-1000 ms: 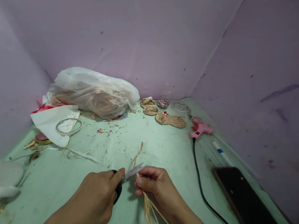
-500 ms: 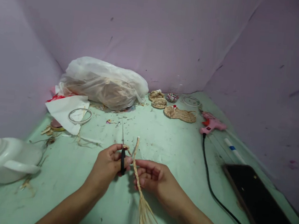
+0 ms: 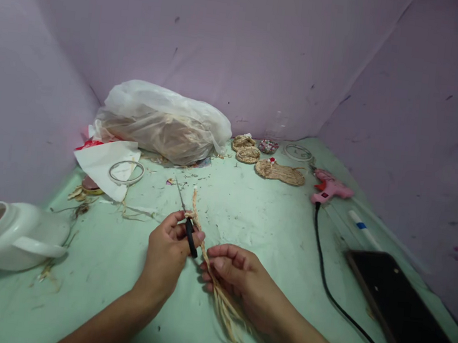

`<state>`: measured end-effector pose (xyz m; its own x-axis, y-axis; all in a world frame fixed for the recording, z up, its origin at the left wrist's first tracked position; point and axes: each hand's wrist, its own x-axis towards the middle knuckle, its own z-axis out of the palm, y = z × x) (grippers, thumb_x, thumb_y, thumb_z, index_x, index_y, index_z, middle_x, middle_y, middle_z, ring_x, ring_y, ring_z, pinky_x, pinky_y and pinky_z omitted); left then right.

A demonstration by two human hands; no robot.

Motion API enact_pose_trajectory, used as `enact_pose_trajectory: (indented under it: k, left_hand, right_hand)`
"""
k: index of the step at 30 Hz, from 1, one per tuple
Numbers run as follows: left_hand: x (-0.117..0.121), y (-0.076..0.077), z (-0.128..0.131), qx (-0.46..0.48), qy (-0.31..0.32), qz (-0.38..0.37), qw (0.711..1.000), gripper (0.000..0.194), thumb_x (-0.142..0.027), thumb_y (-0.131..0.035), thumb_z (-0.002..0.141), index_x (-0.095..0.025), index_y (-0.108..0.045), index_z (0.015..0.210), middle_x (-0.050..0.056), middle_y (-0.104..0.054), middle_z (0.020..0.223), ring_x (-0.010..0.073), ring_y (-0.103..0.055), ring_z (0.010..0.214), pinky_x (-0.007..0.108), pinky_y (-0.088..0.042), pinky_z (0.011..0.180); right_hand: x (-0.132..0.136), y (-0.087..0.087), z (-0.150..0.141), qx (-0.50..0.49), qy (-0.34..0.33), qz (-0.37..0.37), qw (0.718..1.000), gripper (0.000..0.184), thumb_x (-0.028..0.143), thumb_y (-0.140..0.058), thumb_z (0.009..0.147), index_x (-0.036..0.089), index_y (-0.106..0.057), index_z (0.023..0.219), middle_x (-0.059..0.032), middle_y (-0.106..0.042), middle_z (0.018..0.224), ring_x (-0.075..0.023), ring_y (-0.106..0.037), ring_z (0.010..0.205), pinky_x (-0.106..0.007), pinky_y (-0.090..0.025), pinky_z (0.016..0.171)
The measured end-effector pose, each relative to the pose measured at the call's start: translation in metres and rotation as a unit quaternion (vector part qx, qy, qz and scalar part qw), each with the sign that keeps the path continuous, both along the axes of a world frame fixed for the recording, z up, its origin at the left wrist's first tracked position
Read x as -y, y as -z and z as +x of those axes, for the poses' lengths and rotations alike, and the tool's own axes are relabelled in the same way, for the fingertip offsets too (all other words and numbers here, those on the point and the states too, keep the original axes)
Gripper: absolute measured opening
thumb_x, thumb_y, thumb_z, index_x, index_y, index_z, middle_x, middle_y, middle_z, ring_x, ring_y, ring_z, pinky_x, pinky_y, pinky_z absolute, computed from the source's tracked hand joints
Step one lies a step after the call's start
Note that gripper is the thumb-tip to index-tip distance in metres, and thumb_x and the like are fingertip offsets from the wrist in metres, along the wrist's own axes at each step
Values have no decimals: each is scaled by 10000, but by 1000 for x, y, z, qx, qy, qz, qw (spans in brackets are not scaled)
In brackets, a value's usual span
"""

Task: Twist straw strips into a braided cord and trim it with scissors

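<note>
My left hand (image 3: pixel 169 252) is closed around small scissors (image 3: pixel 190 237) with black handles, their thin blades pointing up and away. Its thumb and fingers also pinch a braid (image 3: pixel 195 206) of straw-coloured fibre, whose short upper end sticks up beside the blades. Below the left thumb the braid slants down to the right and spreads into loose strands (image 3: pixel 226 310). My right hand (image 3: pixel 238 271) curls around the lower braid, with some fingertips behind it and the thumb beside it. How firmly the right fingers press is hidden.
A plastic bag (image 3: pixel 164 121) lies at the back, near woven pieces (image 3: pixel 280 172). At right are a pink glue gun (image 3: pixel 329 187) with a black cord and a dark phone (image 3: pixel 402 315). A white jug (image 3: pixel 38 228) lies at left. A ring (image 3: pixel 126 173) rests on white paper.
The braid's upper end has moved left and now passes through my left fingers. The scissor blades tilt further left. My right hand has come around the lower braid, and the loose strands have swung right.
</note>
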<state>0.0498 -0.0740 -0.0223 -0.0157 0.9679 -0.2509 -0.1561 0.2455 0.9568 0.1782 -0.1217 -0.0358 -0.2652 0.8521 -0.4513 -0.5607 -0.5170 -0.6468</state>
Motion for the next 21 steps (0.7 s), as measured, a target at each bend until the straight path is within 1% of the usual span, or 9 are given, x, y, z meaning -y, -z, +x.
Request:
enact_pose_trajectory:
  k: [3, 5, 7, 9, 11, 14, 16, 18, 21]
  left_hand:
    - [-2, 2, -1, 20, -15, 16, 1000, 352, -173, -699, 589, -171, -524, 894, -46, -581, 645, 56, -493, 556, 156, -390, 536]
    - [-5, 2, -2, 5, -2, 21, 1000, 352, -201, -687, 609, -178, -512, 913, -47, -571, 647, 62, -497, 562, 164, -391, 540]
    - [-8, 0, -6, -53, 29, 29, 998, 348, -260, -660, 644, -181, -493, 938, -46, -553, 626, 81, -504, 558, 182, -389, 526]
    - [-9, -5, -12, -165, 88, 67, 980, 331, -318, -614, 684, -181, -486, 957, -36, -545, 623, 103, -508, 557, 206, -388, 517]
    - [-8, -12, -18, -313, 171, 144, 923, 301, -332, -568, 714, -187, -498, 968, -13, -569, 673, 126, -521, 585, 237, -398, 545]
    - [-3, -16, -24, -490, 270, 275, 781, 334, -274, -518, 717, -204, -505, 1044, 37, -622, 861, 188, -569, 746, 308, -422, 671]
    - [0, -14, -24, -558, 295, 319, 707, 447, -245, -492, 703, -194, -469, 1147, 73, -622, 957, 238, -572, 843, 362, -422, 732]
    - [2, -11, -23, -603, 305, 326, 661, 557, -244, -467, 708, -155, -389, 1253, 104, -620, 974, 266, -570, 858, 396, -427, 733]
    - [1, -8, -22, -625, 327, 326, 630, 619, -234, -431, 733, -149, -287, 1330, 98, -619, 922, 260, -571, 814, 395, -439, 691]
  right_hand:
    - [1, 1, -2, 2, -19, -10, 1000, 300, 295, -776, 542, 108, -622, 718, -20, -609, 601, -96, -553, 520, -243, -426, 550]
    - [0, 1, -2, 22, -5, -8, 1000, 287, 297, -780, 528, 101, -628, 673, -3, -585, 533, -87, -527, 465, -239, -427, 511]
    - [-2, 0, 0, 44, 33, -21, 998, 290, 285, -791, 499, 105, -635, 664, 7, -575, 500, -89, -516, 443, -240, -435, 483]
    - [-5, -1, 3, 66, 83, -36, 994, 293, 270, -798, 477, 111, -640, 666, 7, -585, 505, -88, -514, 435, -231, -434, 461]
    - [-7, -3, 8, 91, 126, -41, 987, 287, 260, -797, 480, 115, -646, 676, 4, -598, 517, -81, -513, 429, -215, -424, 447]
    - [-11, -5, 16, 119, 164, -34, 979, 288, 247, -793, 489, 113, -662, 707, -1, -606, 522, -77, -516, 432, -198, -412, 446]
    - [-12, -6, 19, 124, 177, -28, 976, 291, 247, -794, 490, 114, -670, 718, -1, -605, 515, -77, -515, 433, -192, -401, 444]
    - [-12, -7, 20, 117, 183, -25, 976, 283, 251, -791, 496, 124, -676, 721, 1, -604, 508, -78, -511, 426, -195, -393, 442]
    - [-11, -7, 20, 114, 184, -13, 976, 238, 240, -781, 506, 135, -678, 693, 3, -607, 518, -76, -505, 430, -201, -387, 456]
